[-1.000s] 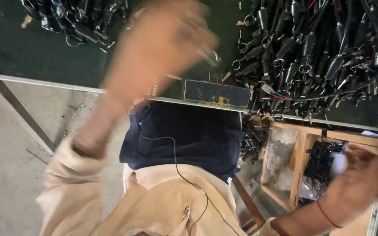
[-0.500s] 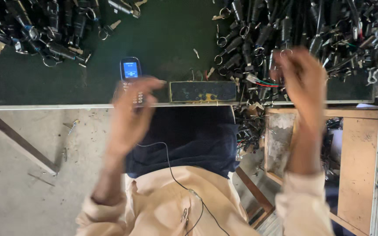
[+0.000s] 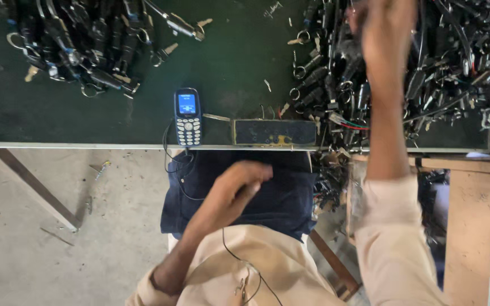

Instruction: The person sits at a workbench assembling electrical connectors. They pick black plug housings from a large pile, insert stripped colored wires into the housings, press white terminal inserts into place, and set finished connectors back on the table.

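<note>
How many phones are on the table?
1: a small blue keypad phone with a lit screen lies near the front edge of the dark green table.

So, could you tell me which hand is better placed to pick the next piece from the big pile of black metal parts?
The right hand: it is stretched over the big pile of black metal parts, while the left hand hangs by the lap.

Right hand [image 3: 384, 34] among black parts [image 3: 426, 62]
</note>
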### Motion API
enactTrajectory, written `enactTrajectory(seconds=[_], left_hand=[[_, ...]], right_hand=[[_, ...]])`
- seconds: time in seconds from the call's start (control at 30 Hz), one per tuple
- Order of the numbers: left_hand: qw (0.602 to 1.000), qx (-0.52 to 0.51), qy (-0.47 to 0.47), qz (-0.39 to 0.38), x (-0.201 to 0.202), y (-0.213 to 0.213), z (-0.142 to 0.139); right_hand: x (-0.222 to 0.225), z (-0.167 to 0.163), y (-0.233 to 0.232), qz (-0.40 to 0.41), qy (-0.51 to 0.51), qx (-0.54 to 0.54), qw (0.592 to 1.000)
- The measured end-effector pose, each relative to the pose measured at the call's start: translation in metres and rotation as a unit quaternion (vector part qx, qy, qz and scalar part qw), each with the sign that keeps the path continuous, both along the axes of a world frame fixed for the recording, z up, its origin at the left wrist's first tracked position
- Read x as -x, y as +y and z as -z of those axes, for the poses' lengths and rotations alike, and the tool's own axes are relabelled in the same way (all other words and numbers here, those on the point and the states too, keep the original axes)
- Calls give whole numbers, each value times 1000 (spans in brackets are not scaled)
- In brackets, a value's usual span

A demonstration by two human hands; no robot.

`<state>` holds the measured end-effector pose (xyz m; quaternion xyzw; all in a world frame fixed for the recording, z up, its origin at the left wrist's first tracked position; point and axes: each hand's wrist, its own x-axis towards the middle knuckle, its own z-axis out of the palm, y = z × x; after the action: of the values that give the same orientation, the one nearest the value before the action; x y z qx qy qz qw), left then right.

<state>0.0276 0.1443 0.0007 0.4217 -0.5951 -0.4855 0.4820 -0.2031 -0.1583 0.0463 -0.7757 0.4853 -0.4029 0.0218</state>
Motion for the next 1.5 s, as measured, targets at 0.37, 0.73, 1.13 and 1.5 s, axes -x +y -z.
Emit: enactTrajectory(seconds=[0.37,0.73,1.13,1.5], left_hand=[[944,-211,254,2,50,-59,17],[947,-237,215,25,60,-19,20],[986,-107,100,-79,57,-7,15],[949,-188,228,-112,57,-5,17]], right_hand=[[1,113,301,-255,-2,-215,943],[-6,40,243,-86,-395,-377,834],[-3,40,250,-168,-398,-345,833],[-20,34,260,-185,-561,-462,661]])
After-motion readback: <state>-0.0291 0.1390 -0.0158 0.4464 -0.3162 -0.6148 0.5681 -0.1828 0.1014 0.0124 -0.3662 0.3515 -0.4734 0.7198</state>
